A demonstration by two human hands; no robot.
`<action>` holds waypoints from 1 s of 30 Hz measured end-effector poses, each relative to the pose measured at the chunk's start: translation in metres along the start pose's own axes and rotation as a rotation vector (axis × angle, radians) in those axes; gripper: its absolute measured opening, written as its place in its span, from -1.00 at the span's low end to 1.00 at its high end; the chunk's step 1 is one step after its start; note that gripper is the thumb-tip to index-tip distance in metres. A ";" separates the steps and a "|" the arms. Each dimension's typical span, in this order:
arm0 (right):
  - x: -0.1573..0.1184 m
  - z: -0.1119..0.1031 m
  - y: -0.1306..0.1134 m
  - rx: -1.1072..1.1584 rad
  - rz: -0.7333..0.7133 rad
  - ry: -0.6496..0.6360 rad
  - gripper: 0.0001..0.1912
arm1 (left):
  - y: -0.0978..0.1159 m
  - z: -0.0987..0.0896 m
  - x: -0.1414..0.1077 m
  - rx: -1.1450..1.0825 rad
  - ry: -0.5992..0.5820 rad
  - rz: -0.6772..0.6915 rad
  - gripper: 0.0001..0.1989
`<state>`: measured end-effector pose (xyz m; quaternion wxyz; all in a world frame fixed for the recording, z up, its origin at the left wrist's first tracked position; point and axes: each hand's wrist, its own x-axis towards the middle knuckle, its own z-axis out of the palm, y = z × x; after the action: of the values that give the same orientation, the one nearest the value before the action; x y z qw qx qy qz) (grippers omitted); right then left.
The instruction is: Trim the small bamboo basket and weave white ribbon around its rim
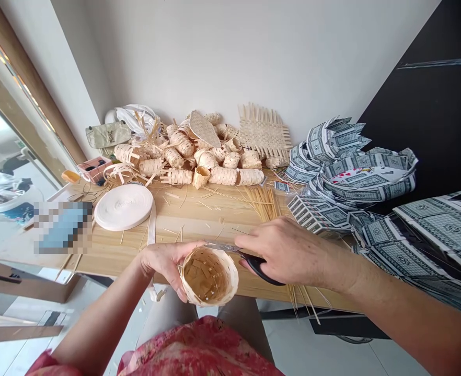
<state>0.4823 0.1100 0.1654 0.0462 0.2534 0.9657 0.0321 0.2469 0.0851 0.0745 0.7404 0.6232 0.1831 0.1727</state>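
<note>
The left hand's grip (163,263) was closed around a small woven basket (209,277), held up off the surface (199,209) so its open side faced the person. The right hand's grip (283,250) was closed on black-handled scissors (254,263), their blades just over the rim. Farther off lay a white ribbon roll (123,207) and a pile of woven baskets (187,156).
</note>
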 end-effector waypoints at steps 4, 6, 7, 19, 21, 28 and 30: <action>-0.002 0.003 0.001 0.021 0.003 0.017 -0.88 | -0.009 -0.004 -0.002 -0.042 -0.014 0.007 0.05; -0.003 0.005 0.002 0.031 0.006 0.028 -0.86 | -0.017 -0.007 -0.005 -0.105 0.042 0.073 0.03; -0.003 0.006 0.002 0.036 0.012 0.029 -0.85 | -0.021 -0.007 -0.006 -0.139 0.089 0.116 0.01; -0.006 0.010 0.007 -0.014 0.130 0.054 -0.85 | -0.019 0.020 -0.013 0.157 0.533 0.170 0.10; -0.005 0.009 0.005 -0.009 0.131 0.035 -0.86 | -0.020 0.019 -0.015 0.116 0.502 0.172 0.04; -0.007 0.010 0.002 -0.005 0.120 0.037 -0.80 | -0.026 0.009 -0.015 0.018 0.405 0.240 -0.04; -0.008 0.010 0.002 -0.008 0.116 0.046 -0.79 | -0.025 0.009 -0.013 0.000 0.384 0.243 -0.05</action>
<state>0.4915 0.1080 0.1564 0.0231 0.3079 0.9501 0.0446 0.2404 0.0666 0.0518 0.6658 0.5962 0.2444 0.3761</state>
